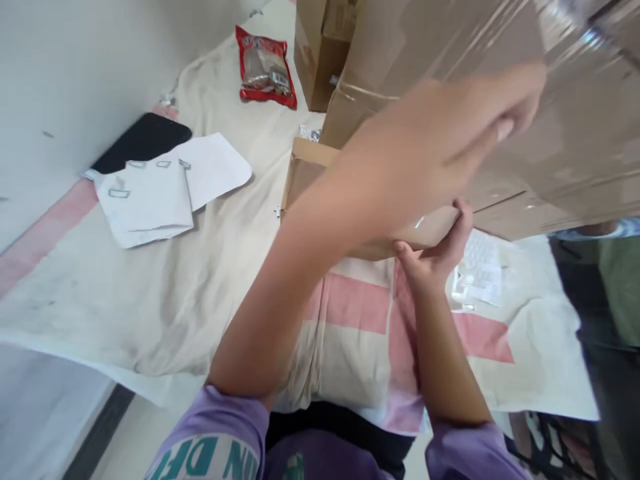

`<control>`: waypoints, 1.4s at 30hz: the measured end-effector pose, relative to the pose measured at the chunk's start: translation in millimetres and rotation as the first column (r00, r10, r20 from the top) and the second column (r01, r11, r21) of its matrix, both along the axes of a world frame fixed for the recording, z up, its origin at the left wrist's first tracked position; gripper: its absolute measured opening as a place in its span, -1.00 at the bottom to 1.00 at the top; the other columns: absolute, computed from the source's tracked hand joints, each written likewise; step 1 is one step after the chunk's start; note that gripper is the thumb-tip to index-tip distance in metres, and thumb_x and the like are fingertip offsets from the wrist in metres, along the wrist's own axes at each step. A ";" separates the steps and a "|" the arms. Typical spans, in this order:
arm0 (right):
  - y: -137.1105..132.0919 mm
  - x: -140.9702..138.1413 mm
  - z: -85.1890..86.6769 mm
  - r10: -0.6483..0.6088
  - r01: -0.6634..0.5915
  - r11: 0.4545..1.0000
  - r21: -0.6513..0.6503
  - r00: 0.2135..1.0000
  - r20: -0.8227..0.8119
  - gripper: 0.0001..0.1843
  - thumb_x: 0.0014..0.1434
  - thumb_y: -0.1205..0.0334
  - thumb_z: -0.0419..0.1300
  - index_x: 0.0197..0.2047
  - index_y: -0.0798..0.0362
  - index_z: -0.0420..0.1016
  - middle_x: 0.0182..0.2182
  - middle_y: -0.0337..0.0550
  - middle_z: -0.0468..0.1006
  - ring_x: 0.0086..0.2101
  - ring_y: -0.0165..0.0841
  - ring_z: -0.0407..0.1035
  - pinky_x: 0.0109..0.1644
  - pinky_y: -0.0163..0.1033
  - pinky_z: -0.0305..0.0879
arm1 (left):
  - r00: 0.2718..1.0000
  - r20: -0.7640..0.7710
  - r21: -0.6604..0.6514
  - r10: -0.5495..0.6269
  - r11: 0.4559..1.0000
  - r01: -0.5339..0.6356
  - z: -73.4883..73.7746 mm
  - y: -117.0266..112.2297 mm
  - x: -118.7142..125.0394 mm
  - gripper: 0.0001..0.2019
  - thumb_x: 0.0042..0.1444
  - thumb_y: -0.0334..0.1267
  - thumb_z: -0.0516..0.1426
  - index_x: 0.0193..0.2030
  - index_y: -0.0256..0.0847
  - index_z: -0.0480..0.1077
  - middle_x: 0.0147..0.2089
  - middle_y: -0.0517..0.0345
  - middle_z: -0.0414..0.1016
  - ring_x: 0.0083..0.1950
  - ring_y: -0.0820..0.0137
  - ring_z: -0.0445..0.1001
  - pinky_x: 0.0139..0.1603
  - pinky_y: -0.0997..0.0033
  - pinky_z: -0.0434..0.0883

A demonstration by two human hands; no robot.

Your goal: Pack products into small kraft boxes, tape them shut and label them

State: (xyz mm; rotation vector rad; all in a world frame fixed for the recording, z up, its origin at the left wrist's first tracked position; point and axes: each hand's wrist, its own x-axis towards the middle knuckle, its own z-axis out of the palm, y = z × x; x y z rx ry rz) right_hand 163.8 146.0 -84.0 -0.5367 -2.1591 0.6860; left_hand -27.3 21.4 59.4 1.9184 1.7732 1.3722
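Note:
My left hand (493, 123) reaches across to the right, over a cardboard box, and is blurred by motion. Its fingers are curled in with the thumb against them; whatever they may hold is hidden. Beneath that forearm is the small cardboard box (433, 229), with a raised flap at its far left end. My right hand (437, 257) grips the near right end of this box, thumb on the near side and fingers around the corner. The left forearm covers much of the box's middle.
Large cardboard boxes wrapped in clear film (565, 140) stand close on the right. A tall brown carton (313, 60) and a red-edged packet (265, 70) are at the back. White papers (150, 200) and a black flat object (145, 140) lie left. A printed sheet (483, 270) lies right.

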 end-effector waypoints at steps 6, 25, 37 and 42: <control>-9.9 -3.9 -16.8 -0.064 0.062 0.992 0.110 0.998 0.013 -0.12 0.08 -0.30 0.34 0.37 -0.18 0.23 0.40 -0.02 0.17 0.49 0.25 -0.28 0.46 0.50 -0.13 | 0.997 -0.053 0.136 0.063 0.989 -0.055 -18.5 17.7 -13.4 -0.67 0.38 -0.32 -0.13 -0.17 -0.10 0.46 -0.29 0.27 0.45 -0.18 0.30 0.57 -0.18 0.23 0.46; 2.4 -7.0 -5.6 0.143 -0.131 0.986 0.105 0.982 -0.124 -0.47 0.13 -0.21 0.37 0.10 -0.18 0.52 0.22 -0.13 0.48 0.38 0.10 0.14 0.45 0.46 0.02 | 0.946 0.226 -0.131 -0.231 0.955 0.265 -30.1 8.7 -22.4 -0.74 0.19 -0.25 0.30 0.02 0.01 0.51 -0.32 0.21 0.32 -0.32 0.42 0.34 -0.30 0.38 0.37; -7.9 -11.5 -10.2 0.080 -0.081 0.997 -0.007 0.993 -0.085 -0.40 0.13 -0.30 0.31 0.16 -0.23 0.45 0.32 -0.14 0.35 0.43 0.09 0.03 0.47 0.46 -0.07 | 0.999 -0.036 -0.422 0.009 0.906 -0.024 -33.1 19.8 1.4 -0.59 0.20 -0.44 0.05 0.14 -0.03 0.39 -0.23 0.20 0.48 -0.27 0.36 0.43 -0.21 0.30 0.39; -5.5 -12.9 -14.7 0.083 -0.083 0.997 0.013 0.992 -0.095 -0.36 0.12 -0.29 0.32 0.18 -0.22 0.41 0.32 -0.10 0.34 0.43 0.12 0.01 0.47 0.47 -0.10 | 1.000 -0.015 -0.381 0.014 0.924 -0.019 -49.6 36.7 -4.5 -0.68 0.21 -0.38 0.05 0.05 -0.05 0.42 -0.26 0.19 0.46 -0.25 0.33 0.42 -0.23 0.31 0.38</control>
